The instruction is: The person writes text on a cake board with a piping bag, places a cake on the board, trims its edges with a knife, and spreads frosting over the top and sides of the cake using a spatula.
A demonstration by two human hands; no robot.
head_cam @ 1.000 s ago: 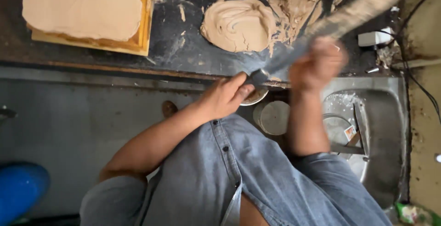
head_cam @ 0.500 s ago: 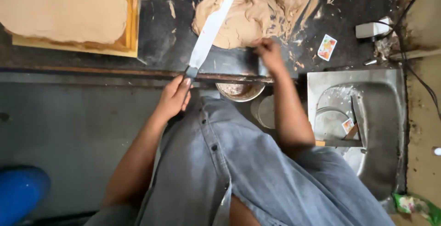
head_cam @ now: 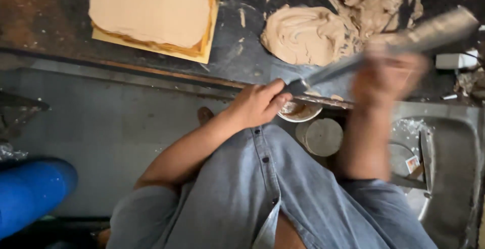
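The left hand (head_cam: 257, 105) has its fingers clamped on the handle of a long spatula (head_cam: 384, 47), whose blade slants up and away to the right over the dark surface (head_cam: 237, 52). The right hand (head_cam: 389, 72) is a blur at the blade's middle — whether its fingers grip cannot be told. Just beyond the blade lies a cream mound (head_cam: 308, 34); a frosted cake (head_cam: 154, 11) sits well left of both hands — a small bowl (head_cam: 300, 111) just beside the left fingers.

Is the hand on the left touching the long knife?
Touching. The head view shows the left hand wrapped around the dark handle of the long knife, fingers closed on it with no gap.
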